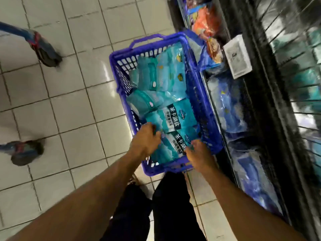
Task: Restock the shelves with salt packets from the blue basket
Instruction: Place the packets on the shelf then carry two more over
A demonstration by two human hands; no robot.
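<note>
A blue plastic basket [119, 70] stands on the tiled floor next to the shelves, filled with several teal salt packets [166, 80]. Both my hands reach into its near end. My left hand [145, 140] curls its fingers over the left edge of the nearest teal packet [175, 145]. My right hand [199, 153] grips the same packet's right edge, close to the basket's near rim. The packet lies flat among the others.
Low shelves [243, 119] run along the right with blue and orange packets and a white price tag [238, 56]. Another person's shoes [48, 53] stand on the white tiles at the left. My dark trouser legs [156, 206] are below the basket.
</note>
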